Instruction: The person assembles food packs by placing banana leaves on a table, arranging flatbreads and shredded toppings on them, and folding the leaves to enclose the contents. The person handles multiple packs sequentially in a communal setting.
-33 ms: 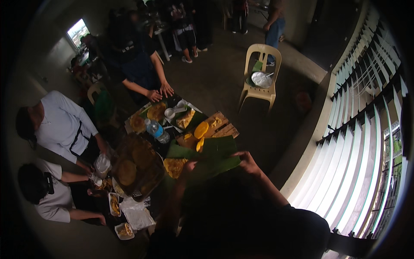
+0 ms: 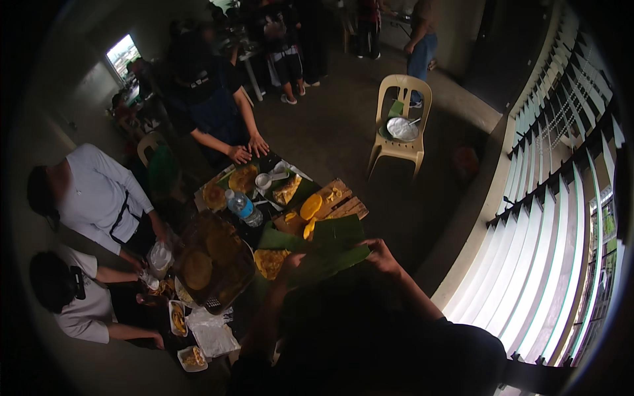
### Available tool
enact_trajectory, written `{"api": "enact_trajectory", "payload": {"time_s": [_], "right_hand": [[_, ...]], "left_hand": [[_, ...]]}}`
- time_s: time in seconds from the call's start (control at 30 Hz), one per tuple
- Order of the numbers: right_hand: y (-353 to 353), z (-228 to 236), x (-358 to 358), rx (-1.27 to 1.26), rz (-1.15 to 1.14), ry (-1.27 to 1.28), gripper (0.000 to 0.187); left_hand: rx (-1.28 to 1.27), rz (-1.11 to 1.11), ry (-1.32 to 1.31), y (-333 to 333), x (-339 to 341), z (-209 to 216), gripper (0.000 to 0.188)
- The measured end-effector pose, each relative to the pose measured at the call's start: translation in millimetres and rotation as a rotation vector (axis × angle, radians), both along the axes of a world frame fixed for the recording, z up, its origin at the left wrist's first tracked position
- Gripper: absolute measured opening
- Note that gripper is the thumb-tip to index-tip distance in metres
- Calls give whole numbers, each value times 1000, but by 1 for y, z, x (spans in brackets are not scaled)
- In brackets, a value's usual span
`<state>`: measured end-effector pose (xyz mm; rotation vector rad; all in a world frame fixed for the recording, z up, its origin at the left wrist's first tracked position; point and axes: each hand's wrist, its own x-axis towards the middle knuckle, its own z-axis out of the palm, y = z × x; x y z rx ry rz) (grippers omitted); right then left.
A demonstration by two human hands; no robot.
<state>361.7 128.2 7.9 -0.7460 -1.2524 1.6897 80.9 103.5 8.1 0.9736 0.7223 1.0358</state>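
A broad green banana leaf (image 2: pixel 333 241) is stretched between my hands over the near side of the table. My left hand (image 2: pixel 292 263) pinches its left part, in dim light. At the right edge my right hand (image 2: pixel 382 256) grips the leaf between thumb and fingers. Close to my left hand lies a flat golden-brown round (image 2: pixel 269 263), perhaps a pancake or omelette. Beyond the leaf, a wooden slatted board (image 2: pixel 350 210) carries yellow pieces (image 2: pixel 311 206) that look like cut fruit.
A water bottle (image 2: pixel 244 210) stands beside a brown basket (image 2: pixel 228 290) with flat rounds. Two people work at the left; another person's hands (image 2: pixel 249 150) rest on the table's far edge. A beige chair (image 2: pixel 401 155) holds a bowl (image 2: pixel 402 129). Louvred windows (image 2: pixel 522 264) line the right.
The whole view has shifted slightly. The leaf's near part looks a little more folded, and both my hands keep their hold on it.
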Motion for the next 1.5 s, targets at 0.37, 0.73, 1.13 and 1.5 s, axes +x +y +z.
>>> {"api": "enact_trajectory", "payload": {"time_s": [0.37,0.73,1.13,1.5], "right_hand": [[3,15,-14,-173,-30,-43,21],[-1,6,-20,-205,-90,-88,27],[2,4,-24,-188,-68,-122,30],[2,10,-31,-202,-49,-70,33]], "left_hand": [[-94,94,208,2,10,8,29],[-209,85,350,10,15,16,32],[-311,14,267,13,2,19,36],[-431,190,275,14,10,25,51]]}}
